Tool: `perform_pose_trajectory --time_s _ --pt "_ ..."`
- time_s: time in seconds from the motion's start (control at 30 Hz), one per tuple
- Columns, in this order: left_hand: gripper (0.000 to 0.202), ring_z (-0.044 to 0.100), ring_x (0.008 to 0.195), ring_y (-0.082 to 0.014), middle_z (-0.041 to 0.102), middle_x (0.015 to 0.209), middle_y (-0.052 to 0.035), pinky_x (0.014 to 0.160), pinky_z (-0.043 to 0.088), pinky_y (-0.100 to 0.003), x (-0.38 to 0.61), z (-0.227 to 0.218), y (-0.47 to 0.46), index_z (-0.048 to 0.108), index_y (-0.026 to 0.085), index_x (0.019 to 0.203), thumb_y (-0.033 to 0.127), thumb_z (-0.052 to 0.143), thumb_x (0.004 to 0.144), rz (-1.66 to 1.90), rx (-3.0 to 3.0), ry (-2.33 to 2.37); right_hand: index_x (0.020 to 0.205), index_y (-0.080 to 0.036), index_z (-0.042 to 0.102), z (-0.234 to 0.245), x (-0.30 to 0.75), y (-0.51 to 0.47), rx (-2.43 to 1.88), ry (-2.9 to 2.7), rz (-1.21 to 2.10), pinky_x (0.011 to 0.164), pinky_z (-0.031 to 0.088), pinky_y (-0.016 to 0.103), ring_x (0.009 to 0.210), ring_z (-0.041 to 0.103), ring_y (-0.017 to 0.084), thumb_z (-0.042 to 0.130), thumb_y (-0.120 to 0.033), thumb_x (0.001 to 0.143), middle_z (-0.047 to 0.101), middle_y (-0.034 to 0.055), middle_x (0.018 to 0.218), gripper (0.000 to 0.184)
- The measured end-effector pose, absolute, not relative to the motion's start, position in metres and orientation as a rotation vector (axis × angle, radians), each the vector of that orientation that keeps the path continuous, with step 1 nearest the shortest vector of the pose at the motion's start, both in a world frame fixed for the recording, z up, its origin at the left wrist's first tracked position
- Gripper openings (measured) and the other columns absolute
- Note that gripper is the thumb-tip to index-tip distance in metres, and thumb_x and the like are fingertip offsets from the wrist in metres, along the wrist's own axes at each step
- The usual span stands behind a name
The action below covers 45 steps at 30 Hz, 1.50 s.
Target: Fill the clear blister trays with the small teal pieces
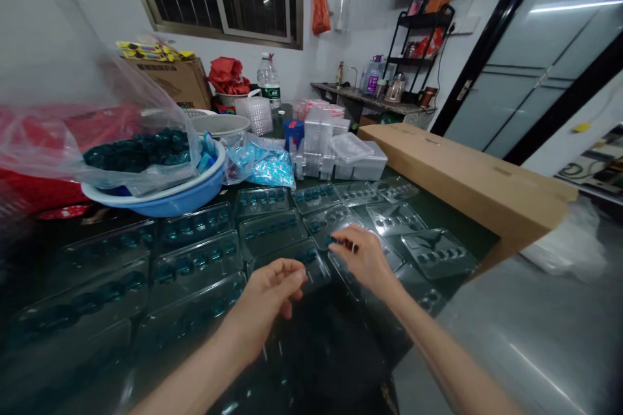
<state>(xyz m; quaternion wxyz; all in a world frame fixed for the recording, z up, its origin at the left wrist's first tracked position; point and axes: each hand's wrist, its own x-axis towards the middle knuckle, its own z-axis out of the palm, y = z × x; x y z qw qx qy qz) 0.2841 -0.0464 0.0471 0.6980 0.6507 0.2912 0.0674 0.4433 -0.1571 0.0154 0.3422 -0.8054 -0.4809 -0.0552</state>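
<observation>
My right hand is over the trays on the right, thumb and fingers closed around a small dark teal piece. Lower and to the left, my left hand has its thumb pressed to its fingertips; whatever lies between them is hidden. Beneath and around both hands lie clear plastic trays in rows. Many, like the tray left of my right hand, hold a line of teal pieces in their cups. The tray at the right edge shows clear cups without teal pieces.
A blue basin with a plastic bag of teal pieces stands at the left. Behind the trays are a bag of blue packets and stacked clear containers. A long cardboard box lines the table's right side.
</observation>
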Motion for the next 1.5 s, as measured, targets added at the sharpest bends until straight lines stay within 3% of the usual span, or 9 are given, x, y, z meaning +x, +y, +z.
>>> perform_pose_trajectory --time_s 0.13,0.33,0.8,0.87,0.97,1.07,1.23,1.5 --pt "0.019 0.048 0.059 -0.0127 0.054 0.064 0.001 0.051 0.036 -0.023 0.274 0.049 -0.034 0.059 0.017 0.077 0.035 0.056 0.071 0.121 1.782 0.671 0.093 -0.018 0.064 0.0 0.499 -0.116 -2.272 -1.27 -0.166 0.066 0.042 0.025 0.072 0.057 0.014 0.054 -0.023 0.078 0.062 0.0044 0.083 0.018" --pt "0.02 0.052 0.071 -0.017 0.059 0.076 -0.0024 0.063 0.038 -0.027 0.251 0.036 -0.019 0.058 0.019 0.081 0.035 0.046 0.079 0.041 1.978 0.584 0.087 -0.019 0.066 -0.015 0.519 -0.088 -2.452 -1.429 -0.103 0.067 0.04 0.024 0.078 0.057 0.017 0.053 -0.024 0.078 0.063 0.0047 0.083 0.017" --pt "0.017 0.053 0.066 -0.0162 0.059 0.079 -0.0015 0.057 0.037 -0.026 0.241 0.032 -0.034 0.06 0.022 0.087 0.029 0.048 0.077 -0.102 2.282 0.419 0.085 -0.008 0.062 -0.008 0.507 -0.088 -2.59 -1.686 -0.014 0.072 0.038 0.03 0.088 0.054 0.024 0.038 -0.008 0.079 0.058 0.016 0.093 0.024" --pt "0.02 0.054 0.074 -0.0191 0.06 0.085 -0.003 0.062 0.037 -0.028 0.239 0.029 -0.043 0.06 0.024 0.092 0.027 0.052 0.074 -0.161 2.394 0.338 0.089 -0.007 0.06 -0.005 0.502 -0.093 -2.594 -1.651 -0.034 0.071 0.038 0.03 0.086 0.055 0.024 0.038 -0.006 0.079 0.058 0.0159 0.091 0.024" --pt "0.023 0.054 0.083 -0.0225 0.061 0.087 -0.0049 0.066 0.037 -0.03 0.238 0.027 -0.053 0.06 0.024 0.095 0.026 0.052 0.075 -0.261 2.522 0.211 0.11 -0.007 0.048 0.004 0.488 -0.106 -2.58 -1.568 -0.109 0.068 0.039 0.03 0.083 0.056 0.023 0.037 -0.01 0.083 0.058 0.0154 0.093 0.03" --pt "0.018 0.054 0.083 -0.0224 0.061 0.083 -0.0058 0.066 0.036 -0.031 0.236 0.025 -0.057 0.062 0.022 0.088 0.024 0.047 0.078 -0.274 2.581 0.119 0.119 -0.012 0.039 0.013 0.466 -0.127 -2.529 -1.524 -0.172 0.069 0.039 0.029 0.085 0.055 0.021 0.036 -0.018 0.087 0.057 0.0125 0.099 0.033" --pt "0.012 0.052 0.071 -0.0186 0.057 0.076 -0.0035 0.057 0.034 -0.028 0.235 0.027 -0.058 0.058 0.019 0.074 0.025 0.048 0.077 -0.238 2.589 0.132 0.11 -0.018 0.049 0.015 0.415 -0.169 -2.061 -1.454 -0.039 0.07 0.042 0.026 0.078 0.055 0.015 0.042 -0.018 0.085 0.058 0.0049 0.09 0.026" --pt "0.021 0.048 0.054 -0.0115 0.056 0.065 0.0002 0.049 0.035 -0.023 0.238 0.042 -0.049 0.057 0.016 0.079 0.033 0.046 0.079 -0.163 1.871 0.392 0.107 -0.022 0.053 0.011 0.349 -0.2 -1.672 -1.278 0.298 0.06 0.044 0.023 0.068 0.053 0.011 0.052 -0.017 0.079 0.056 0.0026 0.086 0.029"
